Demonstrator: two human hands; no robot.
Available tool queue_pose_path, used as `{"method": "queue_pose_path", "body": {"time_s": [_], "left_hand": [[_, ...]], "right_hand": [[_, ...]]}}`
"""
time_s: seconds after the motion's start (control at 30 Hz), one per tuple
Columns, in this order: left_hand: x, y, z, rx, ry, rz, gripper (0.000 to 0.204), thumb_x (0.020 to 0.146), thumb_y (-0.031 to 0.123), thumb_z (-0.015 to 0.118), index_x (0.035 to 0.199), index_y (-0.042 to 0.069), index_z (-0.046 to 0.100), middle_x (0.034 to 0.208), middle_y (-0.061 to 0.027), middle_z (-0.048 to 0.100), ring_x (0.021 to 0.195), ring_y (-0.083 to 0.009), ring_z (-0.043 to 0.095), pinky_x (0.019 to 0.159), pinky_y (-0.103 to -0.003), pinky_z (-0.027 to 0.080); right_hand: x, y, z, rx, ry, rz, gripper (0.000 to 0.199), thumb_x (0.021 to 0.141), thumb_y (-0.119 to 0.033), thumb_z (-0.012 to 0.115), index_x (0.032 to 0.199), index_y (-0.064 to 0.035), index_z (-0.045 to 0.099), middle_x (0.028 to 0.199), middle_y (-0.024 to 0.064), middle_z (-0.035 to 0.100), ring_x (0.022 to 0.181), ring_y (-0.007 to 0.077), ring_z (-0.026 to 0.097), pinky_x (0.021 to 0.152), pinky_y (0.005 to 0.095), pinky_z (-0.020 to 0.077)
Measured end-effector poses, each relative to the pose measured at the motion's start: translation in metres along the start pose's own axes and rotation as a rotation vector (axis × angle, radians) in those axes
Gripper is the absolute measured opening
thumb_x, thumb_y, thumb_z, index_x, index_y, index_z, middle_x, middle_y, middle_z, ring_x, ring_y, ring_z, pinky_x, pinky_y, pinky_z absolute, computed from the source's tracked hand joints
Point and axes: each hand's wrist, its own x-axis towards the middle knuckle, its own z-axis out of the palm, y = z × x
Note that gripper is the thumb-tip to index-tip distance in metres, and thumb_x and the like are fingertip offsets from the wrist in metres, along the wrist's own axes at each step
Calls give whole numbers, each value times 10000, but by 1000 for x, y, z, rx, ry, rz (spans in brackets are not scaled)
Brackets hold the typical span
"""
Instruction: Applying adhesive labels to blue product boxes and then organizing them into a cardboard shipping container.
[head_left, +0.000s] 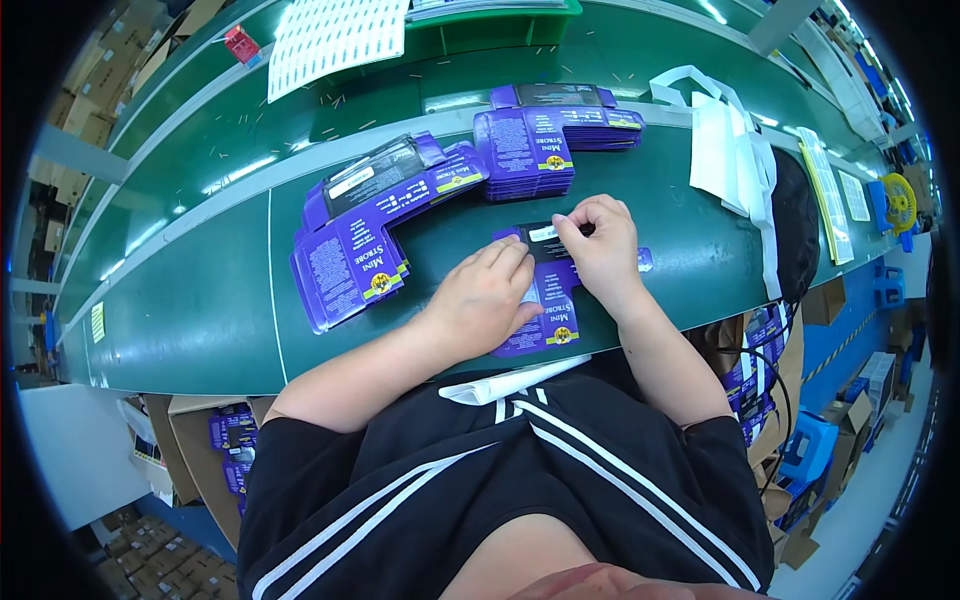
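A flat, unfolded purple carton (556, 288) with a black panel lies on the green table close in front of me. My left hand (475, 298) rests on its left side, fingers stretched out over the cardboard. At the black panel, my right hand (606, 255) has its thumb and curled fingers brought together beside a small white label (542, 234); whether anything is between them is hidden. Left of my hands lies a fanned stack of the same flat cartons (350, 250), one bearing a white label. Another neat stack (525, 150) sits just beyond my hands.
A sheet of white labels (338, 42) hangs by a green tray (490, 34) at the back. White straps and sheets (722, 155) and a black bag (797, 225) lie to the right. Open cardboard boxes (190, 440) with purple cartons flank me below the table edge.
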Motion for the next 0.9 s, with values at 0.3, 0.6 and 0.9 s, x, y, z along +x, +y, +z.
{"method": "queue_pose_path", "body": {"time_s": [0.3, 0.6, 0.9], "left_hand": [[5, -1, 0, 58, 35, 54, 408, 852, 277, 697, 1109, -25, 601, 1336, -193, 540, 1180, -327, 546, 1042, -377, 441], [6, -3, 1, 32, 17, 49, 404, 846, 276, 697, 1102, -21, 597, 1347, -194, 541, 1178, -325, 546, 1043, -375, 437], [3, -4, 4, 37, 42, 59, 391, 834, 278, 697, 1081, -6, 593, 1337, -200, 543, 1174, -325, 541, 1027, -377, 436]], "right_hand": [[0, 4, 1, -84, 8, -51, 145, 805, -89, 732, 700, -31, 649, 841, 56, 616, 837, 201, 539, 751, 312, 452], [0, 7, -2, -186, -11, -140, 117, 794, -62, 729, 722, -39, 640, 849, 59, 600, 839, 216, 536, 782, 311, 447], [-1, 8, -1, -193, -20, -159, 119, 799, -55, 720, 728, -45, 625, 842, 60, 586, 842, 220, 534, 788, 318, 446]]}}
